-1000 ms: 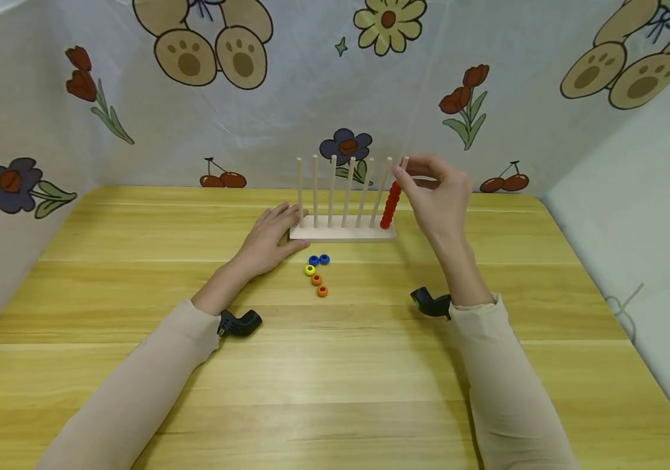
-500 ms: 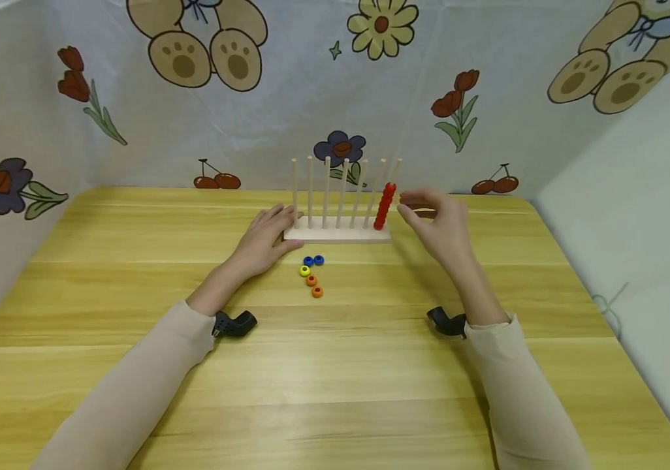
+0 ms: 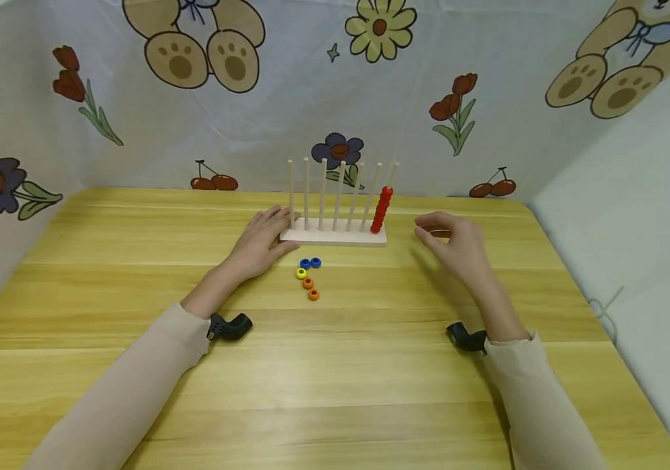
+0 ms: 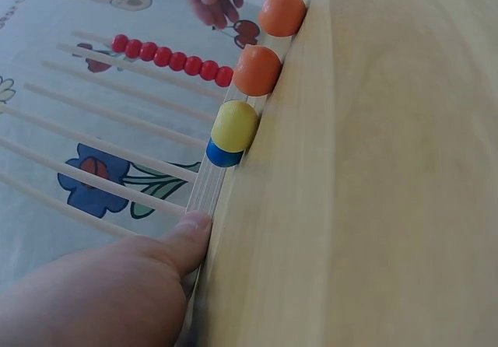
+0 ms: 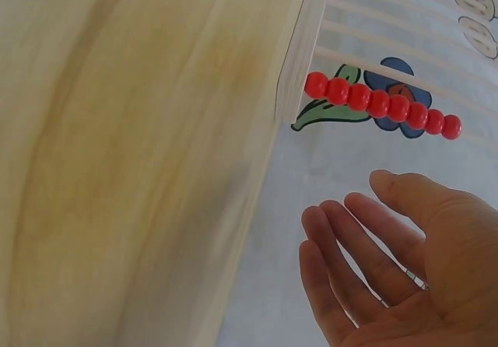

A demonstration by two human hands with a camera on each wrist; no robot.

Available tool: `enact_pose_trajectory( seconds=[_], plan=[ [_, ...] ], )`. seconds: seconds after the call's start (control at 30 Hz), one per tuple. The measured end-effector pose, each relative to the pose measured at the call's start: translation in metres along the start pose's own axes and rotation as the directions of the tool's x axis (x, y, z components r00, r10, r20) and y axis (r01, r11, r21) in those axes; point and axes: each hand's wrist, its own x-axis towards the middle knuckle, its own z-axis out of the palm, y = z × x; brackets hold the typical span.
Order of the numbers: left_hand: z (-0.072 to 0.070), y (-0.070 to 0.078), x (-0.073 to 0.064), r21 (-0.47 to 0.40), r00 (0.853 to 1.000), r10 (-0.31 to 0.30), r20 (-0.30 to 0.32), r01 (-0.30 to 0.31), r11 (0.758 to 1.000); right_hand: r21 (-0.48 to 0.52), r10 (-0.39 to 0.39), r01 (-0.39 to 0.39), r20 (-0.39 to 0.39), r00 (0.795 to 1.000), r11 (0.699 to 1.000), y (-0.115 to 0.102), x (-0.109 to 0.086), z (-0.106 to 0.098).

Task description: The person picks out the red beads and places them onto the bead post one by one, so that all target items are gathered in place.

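Note:
A pale wooden peg rack (image 3: 335,239) with several upright pegs stands near the back of the table. Red beads (image 3: 381,210) are stacked on its rightmost peg, whose tip sticks out above them. My left hand (image 3: 257,245) holds the left end of the rack's base, thumb (image 4: 191,234) along the front edge and fingers at the back. To the right of the rack, my right hand (image 3: 458,247) hovers apart from it, fingers loosely bent with nothing between them. In the right wrist view, the palm and fingers (image 5: 350,254) are bare below the red bead stack.
In front of the rack lie two blue beads (image 3: 315,262), a yellow bead (image 3: 302,273) and two orange beads (image 3: 308,283) on the wooden table (image 3: 335,385). A patterned cloth (image 3: 288,117) hangs behind the table's far edge.
My right hand has left the top of the rightmost peg and moved down and right, away from the rack. My left hand stays at the base's left end.

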Motion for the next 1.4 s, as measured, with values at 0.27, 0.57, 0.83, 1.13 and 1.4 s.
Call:
enact_pose_trajectory(
  seconds=[0.27, 0.57, 0.83, 1.13, 1.4],
  plan=[
    [-0.0008, 0.0015, -0.0067, -0.023, 1.000, -0.016, -0.016, 0.016, 1.000, -0.010, -0.010, 0.010, 0.010, 1.000, 1.000, 0.0042, 0.0009, 0.0025],
    [-0.0001, 0.0004, -0.0041, -0.027, 1.000, -0.001, -0.031, 0.000, 1.000, -0.023, 0.004, -0.003, 0.054, 0.999, 1.000, 0.0056, 0.0031, 0.0011],
    [-0.0003, -0.0017, -0.0056, -0.027, 0.999, 0.007, -0.035, -0.008, 1.000, -0.029, 0.030, -0.028, 0.093, 0.995, 0.999, 0.0063, 0.0010, 0.0049],
    [-0.0027, 0.0025, -0.0062, -0.023, 0.999, 0.009, -0.037, -0.010, 1.000, -0.038, 0.040, -0.037, 0.108, 0.993, 0.999, 0.0048, 0.0017, 0.0016],
    [-0.0027, 0.0015, -0.0049, -0.042, 0.999, 0.011, -0.042, -0.013, 0.999, -0.058, 0.041, -0.034, 0.121, 0.992, 0.998, 0.0049, 0.0030, 0.0043]
  ],
)
